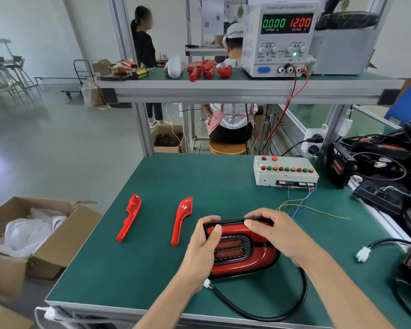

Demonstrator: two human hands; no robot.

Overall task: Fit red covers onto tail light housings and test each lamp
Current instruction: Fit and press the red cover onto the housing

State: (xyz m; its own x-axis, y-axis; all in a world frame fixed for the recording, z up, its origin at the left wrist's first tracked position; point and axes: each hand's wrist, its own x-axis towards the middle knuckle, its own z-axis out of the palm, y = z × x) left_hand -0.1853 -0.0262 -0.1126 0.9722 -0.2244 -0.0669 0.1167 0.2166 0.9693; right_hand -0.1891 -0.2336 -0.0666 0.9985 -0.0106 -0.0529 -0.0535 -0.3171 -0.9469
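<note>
Housing (243, 255) edges under hands, housing pile (389, 176) cut by right edge

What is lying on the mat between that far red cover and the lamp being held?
One more loose red cover, apart from both the far red cover and the lamp; the head view shows it.

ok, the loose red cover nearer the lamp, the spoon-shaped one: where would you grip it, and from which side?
Grip the spoon-shaped red cover on its long narrow shank, about midway, coming from above with fingers across its width. It lies flat on the green mat, with clear mat on both long sides. The wide rounded far end looks harder to pinch. The left hand is closer, though both hands now hold the tail light.
</note>
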